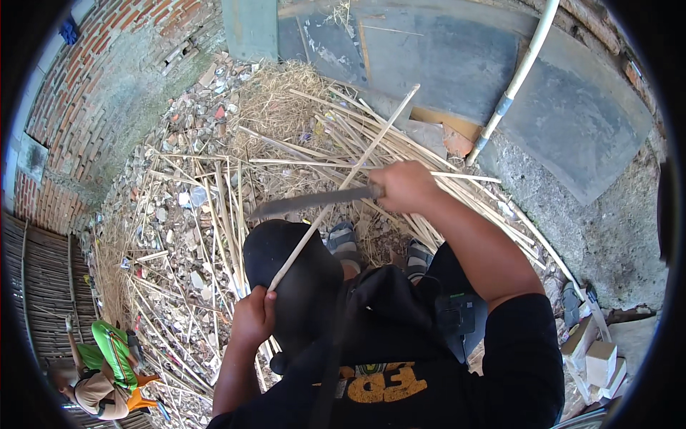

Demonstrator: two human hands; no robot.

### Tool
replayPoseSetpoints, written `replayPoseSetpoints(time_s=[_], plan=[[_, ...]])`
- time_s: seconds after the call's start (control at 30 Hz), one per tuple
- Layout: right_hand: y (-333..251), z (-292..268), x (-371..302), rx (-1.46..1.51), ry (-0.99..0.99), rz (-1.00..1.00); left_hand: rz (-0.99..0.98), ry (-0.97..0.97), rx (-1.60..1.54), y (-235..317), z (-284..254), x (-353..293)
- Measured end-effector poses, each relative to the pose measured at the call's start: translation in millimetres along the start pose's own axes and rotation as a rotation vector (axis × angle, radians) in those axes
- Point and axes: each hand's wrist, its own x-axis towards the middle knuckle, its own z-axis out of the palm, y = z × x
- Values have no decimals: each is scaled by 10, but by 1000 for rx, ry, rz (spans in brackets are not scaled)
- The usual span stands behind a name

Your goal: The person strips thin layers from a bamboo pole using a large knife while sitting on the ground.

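We are gripping a long thin bamboo stick [343,187] in our left hand [254,314], the fingers closing round its lower end down at about seven o'clock. The stick is slanting up from there toward one o'clock, its far tip reaching the dark panel [457,64] leaning at the top. Our right hand [406,186], just right of the middle, is clenching the handle of a long knife [307,203], and the blade is pointing out toward nine o'clock, lying across the stick and seeming to touch it where they cross. A dark rounded pad [293,275] is sitting over our knee, under the lower part of the stick. Beyond the blade, our two sandalled feet [343,239] are resting on a heap of bamboo strips [214,214] mixed with rubble. A white pipe [514,79] is leaning at one o'clock. At eight o'clock another person [100,379] in a green top is crouching by a woven fence.
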Motion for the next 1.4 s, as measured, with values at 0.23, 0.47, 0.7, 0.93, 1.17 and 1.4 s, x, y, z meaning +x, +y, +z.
replayPoseSetpoints(time_s=[0.23, 0.47, 0.7, 0.93, 1.17, 1.4], plan=[[479, 43, 119, 157, 115, 150, -9, 26, 5, 23, 2, -32], [415, 112, 47, 148, 81, 105, 23, 14, -35, 12, 36, 5], [114, 57, 15, 4, 94, 23, 27, 12, -40, -18, 1, -2], [450, -22, 67, 149, 150, 220, 59, 43, -60, -41, 22, 27], [274, 53, 57, 53, 110, 130, 48, -5, -128, -69, -11, 24], [271, -26, 34, 105, 168, 121, 33, 41, -107, -74, -9, -7]])
